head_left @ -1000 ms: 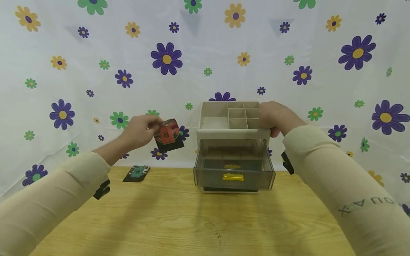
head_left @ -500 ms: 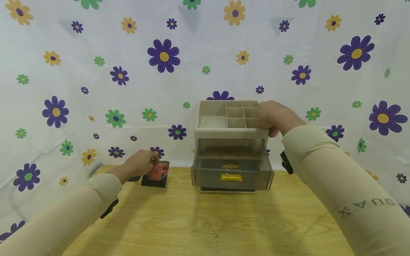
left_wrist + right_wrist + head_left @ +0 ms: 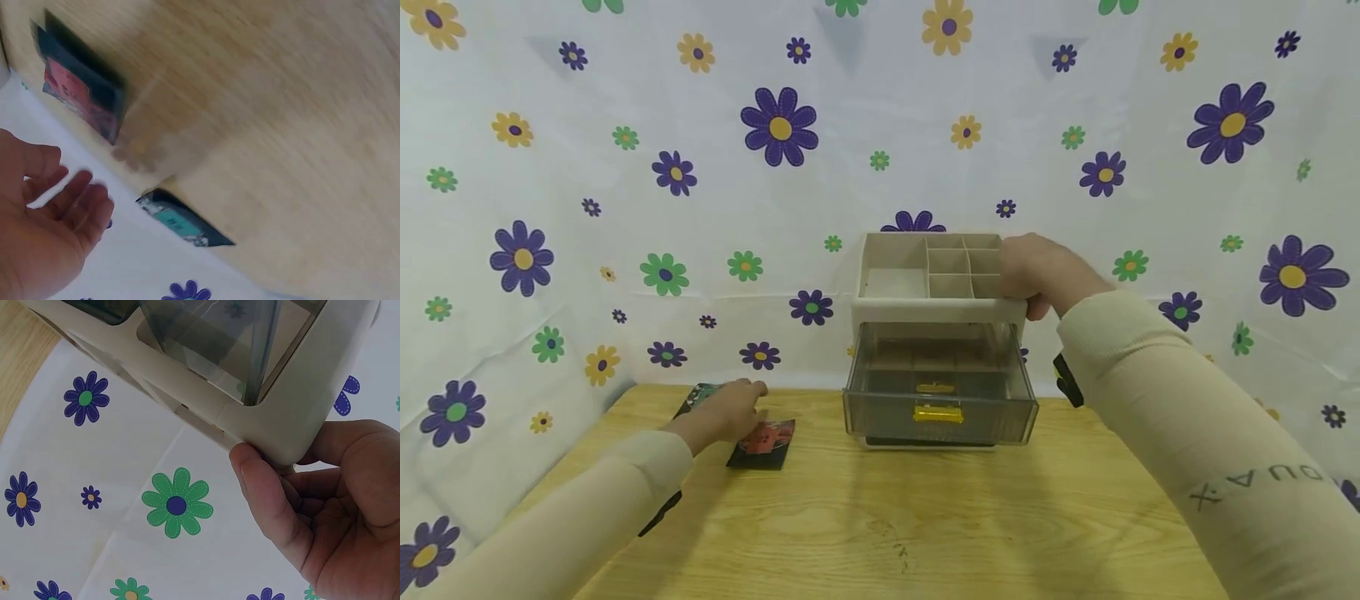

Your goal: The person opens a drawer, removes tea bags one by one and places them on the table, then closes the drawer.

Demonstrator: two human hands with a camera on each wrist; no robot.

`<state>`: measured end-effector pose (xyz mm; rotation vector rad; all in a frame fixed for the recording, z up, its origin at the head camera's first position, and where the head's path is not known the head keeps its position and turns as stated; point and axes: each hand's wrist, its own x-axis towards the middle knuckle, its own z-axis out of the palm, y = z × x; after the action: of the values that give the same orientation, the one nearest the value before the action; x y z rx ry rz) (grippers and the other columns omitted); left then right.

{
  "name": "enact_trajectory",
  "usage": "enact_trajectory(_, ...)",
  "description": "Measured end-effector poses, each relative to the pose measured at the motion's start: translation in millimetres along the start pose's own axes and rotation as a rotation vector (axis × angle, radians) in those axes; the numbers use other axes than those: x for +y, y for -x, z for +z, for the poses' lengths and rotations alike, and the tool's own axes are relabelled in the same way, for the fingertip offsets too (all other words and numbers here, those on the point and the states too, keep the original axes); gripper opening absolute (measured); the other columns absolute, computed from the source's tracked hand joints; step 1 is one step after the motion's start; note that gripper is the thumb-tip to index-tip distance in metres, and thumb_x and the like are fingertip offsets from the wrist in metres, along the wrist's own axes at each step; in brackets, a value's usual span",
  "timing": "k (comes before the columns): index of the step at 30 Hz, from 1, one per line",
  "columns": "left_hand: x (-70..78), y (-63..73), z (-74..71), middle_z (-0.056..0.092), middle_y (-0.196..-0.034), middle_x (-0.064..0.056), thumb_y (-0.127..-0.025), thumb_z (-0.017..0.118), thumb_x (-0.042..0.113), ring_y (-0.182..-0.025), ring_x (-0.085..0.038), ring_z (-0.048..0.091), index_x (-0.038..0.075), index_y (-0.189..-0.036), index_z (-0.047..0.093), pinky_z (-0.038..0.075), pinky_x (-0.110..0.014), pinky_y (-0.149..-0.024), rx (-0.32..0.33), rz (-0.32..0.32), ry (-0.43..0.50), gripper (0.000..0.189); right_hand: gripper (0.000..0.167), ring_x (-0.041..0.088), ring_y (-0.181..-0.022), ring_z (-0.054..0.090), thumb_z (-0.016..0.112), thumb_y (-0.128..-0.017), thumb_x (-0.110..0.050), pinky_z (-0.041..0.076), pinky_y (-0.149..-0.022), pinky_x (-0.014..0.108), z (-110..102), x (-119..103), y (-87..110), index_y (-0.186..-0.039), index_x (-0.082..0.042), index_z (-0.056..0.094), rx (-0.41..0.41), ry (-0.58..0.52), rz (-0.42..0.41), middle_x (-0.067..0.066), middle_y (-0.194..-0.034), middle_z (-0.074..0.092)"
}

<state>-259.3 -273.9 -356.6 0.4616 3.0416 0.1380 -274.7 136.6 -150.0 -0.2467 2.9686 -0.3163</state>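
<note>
In the head view my left hand (image 3: 730,410) hovers beside a black packet with a red label (image 3: 763,443) on the table. The left wrist view shows its fingers loosely bent and apart from the red-labelled packet (image 3: 78,94), whose edge looks raised and blurred. A second black packet, with a teal label (image 3: 178,222), lies near the wall and is partly hidden by the hand in the head view. My right hand (image 3: 1037,271) grips the upper right corner of a cream desktop organizer (image 3: 294,412), thumb on the side. Its smoky clear drawer (image 3: 940,408) is pulled out.
The organizer's top tray (image 3: 895,283) is split into one large and several small compartments. A gold handle (image 3: 938,414) is on the drawer front. Behind the wooden table (image 3: 820,525) hangs a white flowered cloth (image 3: 880,83).
My left hand has moved down from beside the organizer and let go of the red-labelled packet, now on the table. The right hand keeps its grip on the organizer's corner.
</note>
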Motion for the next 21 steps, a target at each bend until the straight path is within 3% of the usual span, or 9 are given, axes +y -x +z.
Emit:
enact_trajectory(5,4.1,17.0,-14.5,0.056,-0.123,-0.029,-0.093,0.056,0.005,-0.113,-0.045,0.056,-0.008,-0.129,0.054,0.051,-0.055,-0.095,0.057,0.052,-0.109,0.039,0.022,0.027,-0.071,0.069,0.059,-0.093,0.001,0.06,-0.056,0.033,1,-3,0.1,-0.114,0.004,0.053,0.0,0.011,-0.001,0.023,-0.101,0.062)
enact_trajectory(9,18.6,39.4,-21.8,0.059,-0.12,-0.025,-0.095,0.056,0.007,-0.109,-0.04,0.06,-0.009,-0.128,0.055,0.052,-0.052,-0.094,0.007,0.132,-0.115,0.037,0.023,0.028,-0.072,0.069,0.06,-0.093,0.002,0.06,-0.056,0.034,2,-3,0.8,-0.115,0.004,0.054,0.006,0.004,-0.002,0.024,-0.102,0.063)
enact_trajectory(12,32.1,57.4,-18.6,0.061,-0.118,-0.023,-0.098,0.057,0.013,-0.107,-0.037,0.061,-0.008,-0.128,0.056,0.052,-0.051,-0.092,-0.032,0.168,-0.081,0.037,0.023,0.028,-0.072,0.069,0.06,-0.093,0.001,0.06,-0.056,0.034,1,-3,0.7,-0.115,0.004,0.054,0.009,0.012,-0.001,0.025,-0.101,0.063)
enact_trajectory(15,44.8,71.0,-10.2,0.057,-0.128,-0.027,-0.101,0.056,0.021,-0.116,-0.043,0.057,-0.009,-0.134,0.052,0.049,-0.056,-0.096,-0.061,0.176,-0.041,0.044,0.021,0.027,-0.071,0.069,0.06,-0.094,0.0,0.06,-0.056,0.033,0,-2,1.0,-0.113,0.004,0.054,0.01,0.016,0.0,0.024,-0.1,0.063)
enact_trajectory(18,54.3,79.6,1.5,0.043,-0.146,-0.034,-0.105,0.05,0.029,-0.134,-0.051,0.043,-0.012,-0.143,0.042,0.039,-0.062,-0.107,-0.111,0.156,-0.011,0.057,0.02,0.028,-0.071,0.07,0.058,-0.094,0.001,0.06,-0.057,0.034,1,-2,0.6,-0.113,0.005,0.053,0.007,0.001,-0.004,0.024,-0.1,0.063)
enact_trajectory(21,59.1,83.9,11.4,0.032,-0.153,-0.036,-0.106,0.045,0.035,-0.143,-0.051,0.03,-0.016,-0.145,0.036,0.029,-0.062,-0.114,-0.183,0.126,-0.024,0.064,0.022,0.028,-0.071,0.07,0.058,-0.094,0.002,0.06,-0.056,0.034,1,-2,0.3,-0.115,0.006,0.053,0.006,-0.005,-0.007,0.025,-0.101,0.063)
